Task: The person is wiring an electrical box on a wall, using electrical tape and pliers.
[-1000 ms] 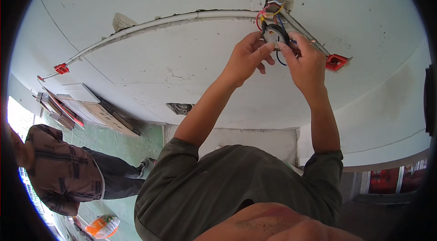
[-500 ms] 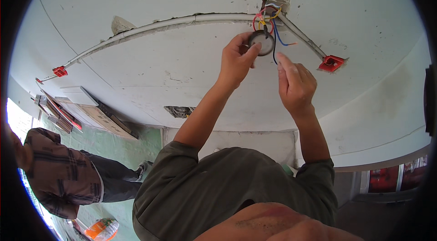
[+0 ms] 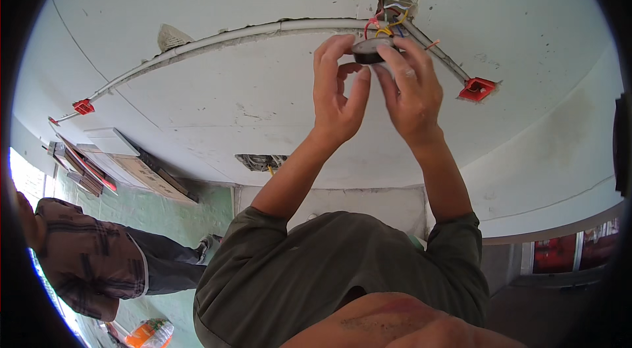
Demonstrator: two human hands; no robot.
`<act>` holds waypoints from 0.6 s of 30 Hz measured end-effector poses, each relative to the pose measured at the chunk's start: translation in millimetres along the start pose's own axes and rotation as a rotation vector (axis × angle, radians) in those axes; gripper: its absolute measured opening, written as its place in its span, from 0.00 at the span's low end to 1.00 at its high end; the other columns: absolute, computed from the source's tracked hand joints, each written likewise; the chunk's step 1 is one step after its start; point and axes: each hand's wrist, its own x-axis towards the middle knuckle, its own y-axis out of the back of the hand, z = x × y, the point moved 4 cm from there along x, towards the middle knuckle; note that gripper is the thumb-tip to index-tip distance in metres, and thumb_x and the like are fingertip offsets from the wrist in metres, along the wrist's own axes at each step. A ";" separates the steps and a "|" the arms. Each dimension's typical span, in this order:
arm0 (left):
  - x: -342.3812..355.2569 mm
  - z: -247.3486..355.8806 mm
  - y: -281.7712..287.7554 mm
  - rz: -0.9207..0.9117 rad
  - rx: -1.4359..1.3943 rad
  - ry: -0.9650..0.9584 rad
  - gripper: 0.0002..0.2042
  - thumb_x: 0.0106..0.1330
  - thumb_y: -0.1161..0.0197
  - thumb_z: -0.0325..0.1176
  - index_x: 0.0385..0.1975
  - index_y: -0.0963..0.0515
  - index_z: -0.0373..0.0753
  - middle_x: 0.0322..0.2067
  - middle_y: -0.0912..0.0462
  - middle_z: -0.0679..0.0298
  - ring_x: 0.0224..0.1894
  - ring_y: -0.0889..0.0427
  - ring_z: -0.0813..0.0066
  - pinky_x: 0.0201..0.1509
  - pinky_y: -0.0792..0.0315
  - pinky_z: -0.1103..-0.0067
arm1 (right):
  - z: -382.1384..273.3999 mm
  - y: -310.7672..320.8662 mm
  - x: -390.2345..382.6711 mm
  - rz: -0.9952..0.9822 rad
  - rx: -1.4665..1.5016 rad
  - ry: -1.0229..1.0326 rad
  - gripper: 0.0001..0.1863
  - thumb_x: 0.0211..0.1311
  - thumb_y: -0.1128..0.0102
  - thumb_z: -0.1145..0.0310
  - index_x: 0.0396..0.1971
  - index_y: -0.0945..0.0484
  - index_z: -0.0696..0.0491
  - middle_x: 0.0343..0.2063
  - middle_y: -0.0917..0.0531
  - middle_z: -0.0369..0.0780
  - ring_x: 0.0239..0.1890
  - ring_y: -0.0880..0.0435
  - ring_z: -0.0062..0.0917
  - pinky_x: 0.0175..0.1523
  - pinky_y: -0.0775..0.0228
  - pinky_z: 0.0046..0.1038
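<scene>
A roll of black electrical tape (image 3: 368, 58) is held tilted, nearly edge-on, in front of the wall. My left hand (image 3: 338, 88) has its fingertips at the roll's left edge, with the thumb bent below. Curled fingers of my right hand (image 3: 415, 85) grip the roll's right side. Just above it, a bundle of red, yellow, blue and white wires (image 3: 388, 22) comes out of a recessed wall box (image 3: 397, 0). One blue wire's bare copper end (image 3: 432, 44) sticks out beyond my right fingers. Part of the wires is hidden behind the roll and fingers.
White conduit (image 3: 263, 30) runs left in a wall groove to a red box (image 3: 83, 106); another stretch leads right to a red box (image 3: 477, 89). A rough opening (image 3: 260, 162) is lower down. Boards (image 3: 141, 167) lean at left, near a person in a plaid shirt (image 3: 95, 252).
The tape roll has turned from face-on to nearly edge-on and risen slightly. My right hand has moved up and left onto it. The bare-ended blue wire now points up to the right.
</scene>
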 end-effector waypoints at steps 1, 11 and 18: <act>-3.3 -11.8 -0.6 0.051 -0.184 0.173 0.14 0.67 0.45 0.23 0.51 0.31 0.30 0.50 0.27 0.51 0.47 0.22 0.66 0.49 0.23 0.76 | 3.7 1.1 0.6 -0.001 -0.001 0.003 0.20 0.54 0.33 0.77 0.49 0.24 0.56 0.44 0.20 0.44 0.36 0.16 0.35 0.39 0.22 0.32; 9.8 -50.5 -51.1 -0.150 -1.309 1.224 0.13 0.76 0.57 0.37 0.45 0.26 0.38 0.45 0.19 0.59 0.49 0.21 0.63 0.57 0.25 0.66 | 24.7 24.7 27.0 -0.123 -0.018 -0.065 0.15 0.60 0.37 0.76 0.48 0.25 0.56 0.38 0.19 0.44 0.33 0.15 0.33 0.33 0.21 0.29; 13.1 -60.6 -52.5 -0.069 -1.077 1.233 0.11 0.73 0.45 0.39 0.42 0.23 0.39 0.45 0.20 0.61 0.49 0.23 0.67 0.57 0.28 0.70 | 46.5 38.5 18.0 -0.108 -0.051 -0.196 0.14 0.57 0.35 0.77 0.44 0.24 0.56 0.35 0.21 0.41 0.28 0.18 0.27 0.30 0.24 0.26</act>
